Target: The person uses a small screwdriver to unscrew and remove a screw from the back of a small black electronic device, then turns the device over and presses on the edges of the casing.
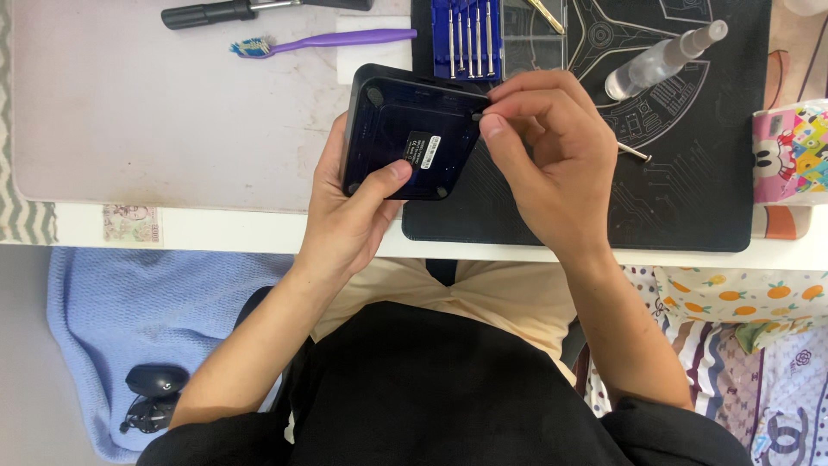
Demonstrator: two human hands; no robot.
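Note:
A small square black device (405, 129) with rounded corners is held underside up over the desk edge; round rubber feet show at its corners and a label sits near its middle. My left hand (349, 207) grips it from below, thumb pressed on the bottom face. My right hand (552, 155) pinches at the device's right corner with thumb and forefinger, at a rubber foot there. Whether anything lies between those fingertips is hidden.
A black work mat (690, 190) lies at right, with a blue case of small screwdrivers (466, 39), a clear spray bottle (660, 60) and a loose metal bit (636, 154). A purple toothbrush (328, 40) and a black-handled tool (211, 13) rest on the pale mat (155, 112).

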